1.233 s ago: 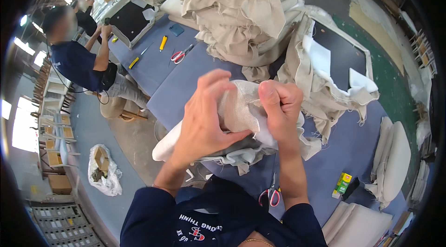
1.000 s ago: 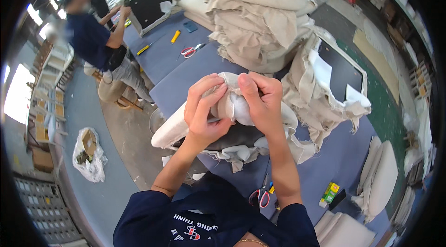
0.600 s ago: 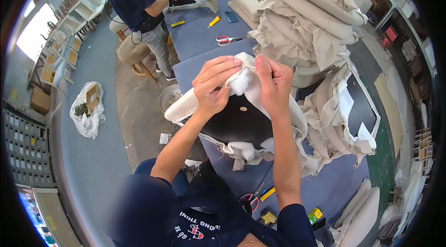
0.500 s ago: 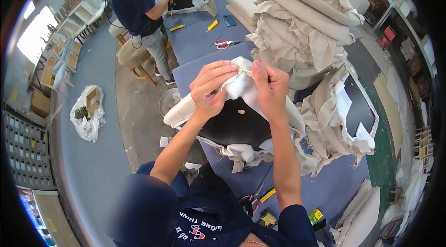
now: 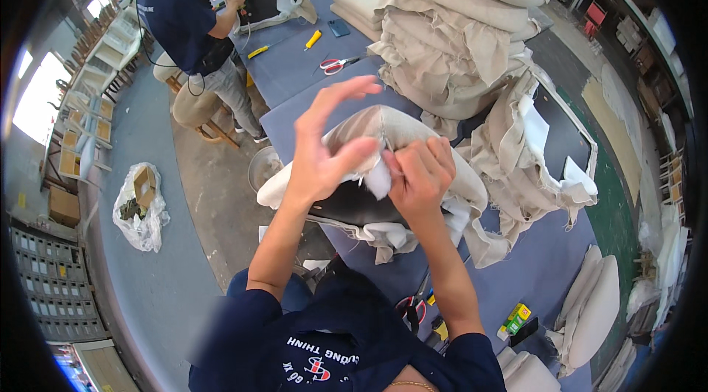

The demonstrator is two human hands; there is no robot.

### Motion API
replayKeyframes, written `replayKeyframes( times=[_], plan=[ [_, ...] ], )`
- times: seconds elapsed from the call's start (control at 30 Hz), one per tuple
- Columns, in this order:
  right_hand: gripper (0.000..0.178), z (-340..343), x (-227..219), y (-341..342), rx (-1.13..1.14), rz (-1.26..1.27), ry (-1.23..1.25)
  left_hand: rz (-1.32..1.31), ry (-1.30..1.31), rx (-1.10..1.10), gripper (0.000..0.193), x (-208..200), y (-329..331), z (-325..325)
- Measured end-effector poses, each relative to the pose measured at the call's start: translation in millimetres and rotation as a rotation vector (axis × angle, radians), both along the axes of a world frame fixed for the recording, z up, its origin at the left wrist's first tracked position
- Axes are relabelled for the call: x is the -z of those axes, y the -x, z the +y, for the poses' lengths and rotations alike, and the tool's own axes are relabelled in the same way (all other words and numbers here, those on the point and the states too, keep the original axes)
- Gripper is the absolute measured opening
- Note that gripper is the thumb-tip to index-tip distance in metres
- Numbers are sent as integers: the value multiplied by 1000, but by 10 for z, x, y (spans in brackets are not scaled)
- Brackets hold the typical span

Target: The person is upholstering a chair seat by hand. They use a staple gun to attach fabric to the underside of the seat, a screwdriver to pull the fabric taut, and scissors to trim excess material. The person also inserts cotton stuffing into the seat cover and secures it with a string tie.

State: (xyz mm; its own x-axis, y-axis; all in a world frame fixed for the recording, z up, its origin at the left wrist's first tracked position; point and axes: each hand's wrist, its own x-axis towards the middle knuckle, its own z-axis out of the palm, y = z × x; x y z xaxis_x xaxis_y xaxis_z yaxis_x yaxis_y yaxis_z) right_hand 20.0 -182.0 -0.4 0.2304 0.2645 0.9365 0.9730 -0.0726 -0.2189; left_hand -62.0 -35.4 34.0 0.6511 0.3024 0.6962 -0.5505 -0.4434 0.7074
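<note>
A beige upholstered seat cushion (image 5: 466, 179) lies with its black underside (image 5: 355, 205) up on the table before me. Its loose fabric edges hang around the rim, and a tuft of white padding (image 5: 378, 179) sticks out at the far corner. My right hand (image 5: 422, 177) is closed at that corner, gripping the fabric edge beside the padding. Just left of it, my left hand (image 5: 321, 152) is raised over the corner with thumb and fingers spread apart, holding nothing.
Tall stacks of beige covers (image 5: 450, 30) stand behind, and another cushion (image 5: 560, 134) leans at right. Red-handled scissors (image 5: 335, 66), a yellow cutter (image 5: 313, 39) and a phone (image 5: 338, 28) lie on the far table. Across it, a co-worker (image 5: 181, 23) holds a power tool.
My left hand has let go of the corner and opened. My right hand has curled round the fabric edge and pulled nearer to me. The whole view has shifted slightly.
</note>
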Motion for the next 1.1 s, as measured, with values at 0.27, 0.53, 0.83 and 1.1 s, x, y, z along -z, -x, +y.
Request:
replayKeyframes(
  times=[0.27, 0.53, 0.83, 1.1],
  plan=[
    [27, -286, 80, 493, 132, -122, -1, 453, -86, 257, 60, -208, 317, -114],
    [31, -906, 724, 900, 319, 210, -7, 274, -313, 71, 54, -50, 280, -282],
    [18, -2813, 2730, 1381, 1117, 1196, 155, 191, -275, 91, 55, 124, -286, 390],
    [49, -2960, 3527, 1407, 836, 1012, 1125, 236, -447, 1, 61, -5, -390, 223]
  ],
)
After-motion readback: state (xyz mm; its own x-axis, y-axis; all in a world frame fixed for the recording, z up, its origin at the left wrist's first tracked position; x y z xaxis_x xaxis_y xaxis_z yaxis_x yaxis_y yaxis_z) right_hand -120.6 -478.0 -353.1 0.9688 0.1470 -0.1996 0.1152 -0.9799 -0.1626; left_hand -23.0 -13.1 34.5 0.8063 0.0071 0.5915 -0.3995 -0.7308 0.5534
